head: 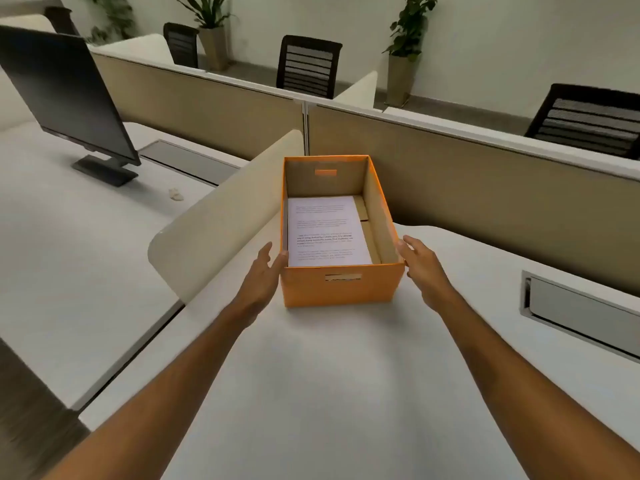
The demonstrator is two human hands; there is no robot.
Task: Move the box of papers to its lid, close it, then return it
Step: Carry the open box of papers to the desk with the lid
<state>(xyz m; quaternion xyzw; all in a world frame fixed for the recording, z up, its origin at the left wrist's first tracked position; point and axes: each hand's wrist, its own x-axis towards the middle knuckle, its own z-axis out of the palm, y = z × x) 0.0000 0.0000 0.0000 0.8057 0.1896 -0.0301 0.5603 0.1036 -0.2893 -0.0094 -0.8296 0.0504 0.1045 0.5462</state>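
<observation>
An open orange cardboard box (341,287) stands on the white desk (329,393) in front of me, its top uncovered. A stack of printed white papers (325,232) lies flat inside, against the left wall. My left hand (261,282) is at the box's near left corner, fingers spread, thumb touching the rim. My right hand (424,270) is at the near right corner, fingers apart and touching the side wall. Neither hand has closed around the box. No lid is in view.
A curved cream divider panel (221,216) rises just left of the box. A tan partition wall (485,188) runs behind it. A monitor (65,98) stands on the left desk. A metal cable tray (581,317) is set into the desk at right. Chairs and potted plants stand beyond.
</observation>
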